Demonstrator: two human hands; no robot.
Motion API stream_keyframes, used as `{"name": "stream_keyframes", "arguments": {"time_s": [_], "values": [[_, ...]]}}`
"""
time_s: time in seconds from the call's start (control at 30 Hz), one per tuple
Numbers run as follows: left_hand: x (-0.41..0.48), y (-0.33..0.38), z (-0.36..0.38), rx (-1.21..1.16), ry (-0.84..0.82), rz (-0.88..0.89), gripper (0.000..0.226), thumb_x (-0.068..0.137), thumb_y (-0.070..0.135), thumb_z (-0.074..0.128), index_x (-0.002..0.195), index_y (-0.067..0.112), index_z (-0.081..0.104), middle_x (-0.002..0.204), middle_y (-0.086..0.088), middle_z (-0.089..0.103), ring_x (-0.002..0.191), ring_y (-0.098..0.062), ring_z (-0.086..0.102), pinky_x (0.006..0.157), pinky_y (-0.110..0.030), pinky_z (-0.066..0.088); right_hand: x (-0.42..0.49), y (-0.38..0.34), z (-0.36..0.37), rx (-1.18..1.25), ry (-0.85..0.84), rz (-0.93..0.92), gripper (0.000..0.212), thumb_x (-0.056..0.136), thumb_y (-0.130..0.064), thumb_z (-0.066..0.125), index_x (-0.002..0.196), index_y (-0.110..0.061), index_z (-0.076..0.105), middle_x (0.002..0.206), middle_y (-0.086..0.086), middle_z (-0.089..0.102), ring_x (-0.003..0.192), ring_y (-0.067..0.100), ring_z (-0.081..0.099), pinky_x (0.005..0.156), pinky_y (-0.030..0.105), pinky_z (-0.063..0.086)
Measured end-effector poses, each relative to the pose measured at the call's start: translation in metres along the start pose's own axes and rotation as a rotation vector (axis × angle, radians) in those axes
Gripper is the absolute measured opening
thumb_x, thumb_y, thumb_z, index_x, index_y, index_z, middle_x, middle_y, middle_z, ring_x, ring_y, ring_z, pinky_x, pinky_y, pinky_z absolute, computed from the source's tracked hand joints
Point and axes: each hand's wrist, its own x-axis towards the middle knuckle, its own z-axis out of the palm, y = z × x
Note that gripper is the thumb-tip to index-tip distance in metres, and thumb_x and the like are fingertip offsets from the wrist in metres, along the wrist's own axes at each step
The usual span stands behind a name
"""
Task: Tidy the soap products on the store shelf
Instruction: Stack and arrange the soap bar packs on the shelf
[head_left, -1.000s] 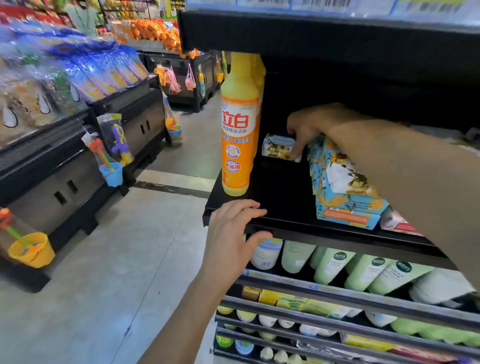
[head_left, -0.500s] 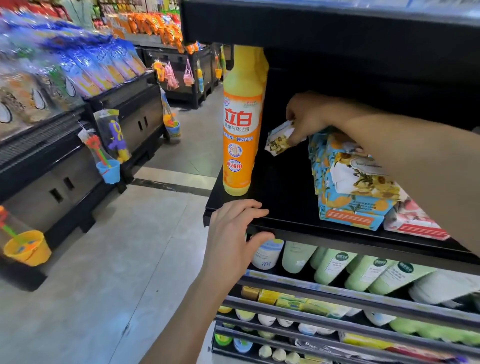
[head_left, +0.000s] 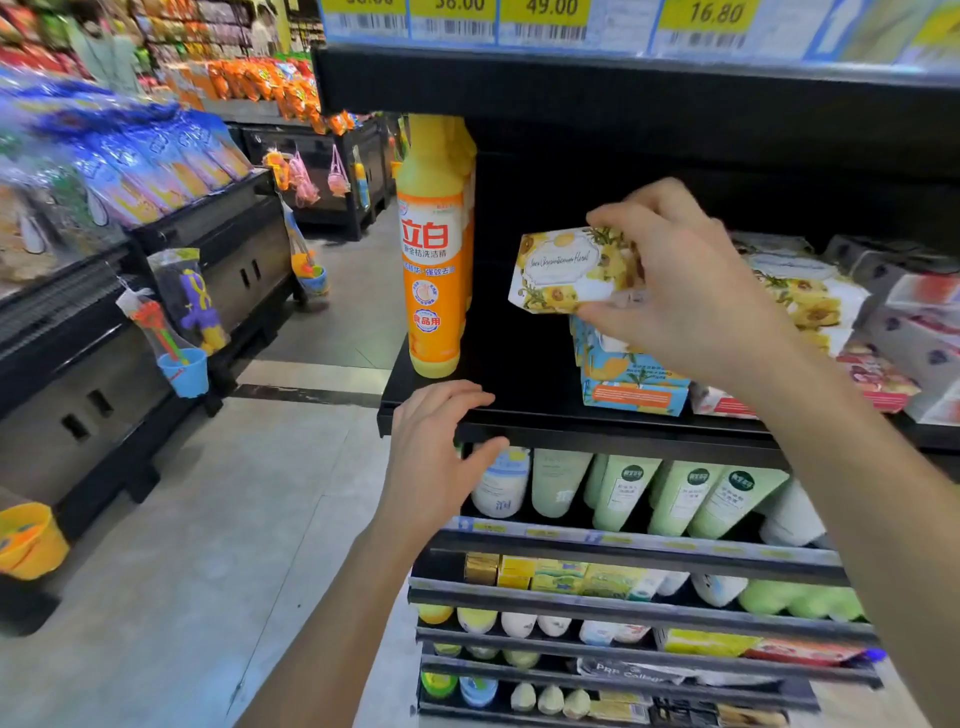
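We are holding a sunflower-printed soap box (head_left: 566, 270) in our right hand (head_left: 691, 291). Its grip is closing on the box's right end, fingers curling over the top edge and thumb pressing up from beneath, so the printed face is turning toward us and most of the box is jutting out to the left of the grip. We are carrying it in the air above the shelf (head_left: 519, 379), just over the blue soap stack (head_left: 631, 384) and near the sunflower boxes (head_left: 810, 306) piled further right. We are reading this as weighing which pile it belongs with, and the matching print is pointing to the sunflower pile. We cannot tell whether the box's underside is brushing the blue stack, since thumb and box are covering that spot. Our left hand (head_left: 436, 457) is resting on the shelf's front lip with fingers loosely bent, grasping nothing, and we judge it to be steadying our reach. The orange detergent bottle (head_left: 431, 260) is standing upright at the shelf's left corner, well apart from the box, with bare shelf lying between them.
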Motion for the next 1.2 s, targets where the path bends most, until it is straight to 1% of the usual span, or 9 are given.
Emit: {"name": "stream_keyframes", "arguments": {"time_s": [0.1, 0.23, 0.33, 0.47, 0.63, 0.73, 0.83, 1.03, 1.2], "values": [[-0.009, 0.014, -0.012, -0.298, 0.017, -0.108, 0.039, 0.095, 0.025, 0.071, 0.133, 0.03, 0.064, 0.131, 0.021, 0.064, 0.127, 0.003, 0.052, 0.111, -0.021, 0.04, -0.056, 0.001, 0.011, 0.117, 0.143, -0.061, 0.073, 0.079, -0.021, 0.085, 0.145, -0.017, 0.052, 0.135, 0.0, 0.046, 0.123, 0.026, 0.048, 0.109, 0.038, 0.038], [-0.023, 0.032, -0.026, -0.843, 0.014, -0.264, 0.044, 0.1, 0.036, 0.057, 0.139, 0.016, 0.058, 0.125, -0.001, 0.073, 0.116, -0.02, 0.069, 0.096, -0.035, 0.058, -0.106, 0.002, 0.033, 0.41, 0.131, -0.074, 0.069, 0.08, -0.028, 0.083, 0.143, -0.025, 0.055, 0.135, -0.01, 0.045, 0.129, -0.003, 0.043, 0.108, 0.009, 0.03], [-0.035, 0.045, -0.028, -1.063, -0.132, -0.39, 0.053, 0.094, 0.045, 0.055, 0.136, 0.012, 0.059, 0.123, -0.007, 0.074, 0.116, -0.023, 0.07, 0.089, -0.038, 0.06, -0.126, 0.001, 0.055, 0.679, 0.062, -0.036, 0.067, 0.08, -0.027, 0.083, 0.14, -0.035, 0.055, 0.137, -0.015, 0.047, 0.138, 0.007, 0.043, 0.109, 0.016, 0.036], [-0.047, 0.048, -0.02, -1.066, -0.136, -0.486, 0.05, 0.087, 0.037, 0.063, 0.128, 0.009, 0.065, 0.118, -0.009, 0.076, 0.114, -0.025, 0.071, 0.093, -0.041, 0.058, -0.139, -0.002, 0.082, 0.86, 0.005, 0.024, 0.071, 0.078, -0.007, 0.087, 0.136, -0.038, 0.058, 0.138, -0.015, 0.049, 0.14, 0.017, 0.044, 0.112, 0.027, 0.04], [-0.056, 0.046, -0.016, -1.085, -0.107, -0.538, 0.044, 0.091, 0.03, 0.07, 0.127, 0.006, 0.066, 0.118, -0.011, 0.076, 0.115, -0.029, 0.07, 0.095, -0.043, 0.059, -0.149, -0.009, 0.094, 1.057, 0.015, 0.136, 0.073, 0.079, -0.002, 0.085, 0.139, -0.032, 0.056, 0.143, -0.009, 0.052, 0.138, 0.011, 0.048, 0.105, 0.02, 0.045], [-0.061, 0.047, -0.016, -1.08, -0.106, -0.552, 0.046, 0.09, 0.032, 0.073, 0.127, 0.007, 0.067, 0.118, -0.012, 0.075, 0.113, -0.029, 0.071, 0.098, -0.046, 0.057, -0.155, -0.018, 0.096, 1.292, 0.057, 0.361, 0.068, 0.079, -0.019, 0.082, 0.141, -0.028, 0.055, 0.134, -0.013, 0.063, 0.128, 0.007, 0.057, 0.097, 0.021, 0.052], [-0.064, 0.049, -0.014, -1.057, -0.11, -0.565, 0.042, 0.09, 0.028, 0.074, 0.126, 0.008, 0.068, 0.117, -0.013, 0.076, 0.112, -0.029, 0.072, 0.1, -0.05, 0.053, -0.16, -0.02, 0.099, 1.425, -0.042, 0.556, 0.055, 0.081, -0.034, 0.084, 0.132, -0.03, 0.062, 0.124, -0.009, 0.072, 0.115, 0.012, 0.068, 0.09, 0.025, 0.057], [-0.068, 0.052, -0.009, -1.018, -0.144, -0.551, 0.043, 0.09, 0.028, 0.069, 0.127, 0.007, 0.068, 0.119, -0.014, 0.075, 0.112, -0.032, 0.071, 0.101, -0.051, 0.053, -0.162, -0.016, 0.107, 1.515, -0.037, 0.626, 0.047, 0.074, -0.032, 0.079, 0.117, -0.017, 0.072, 0.115, 0.005, 0.076, 0.11, 0.026, 0.071, 0.099, 0.038, 0.056], [-0.068, 0.056, -0.007, -1.035, -0.168, -0.552, 0.044, 0.091, 0.027, 0.074, 0.129, 0.007, 0.066, 0.119, -0.013, 0.075, 0.112, -0.03, 0.071, 0.1, -0.049, 0.054, -0.164, -0.011, 0.106, 1.532, -0.008, 0.604, 0.042, 0.076, -0.027, 0.078, 0.116, -0.015, 0.073, 0.114, 0.005, 0.076, 0.109, 0.024, 0.072, 0.092, 0.03, 0.058]]}}
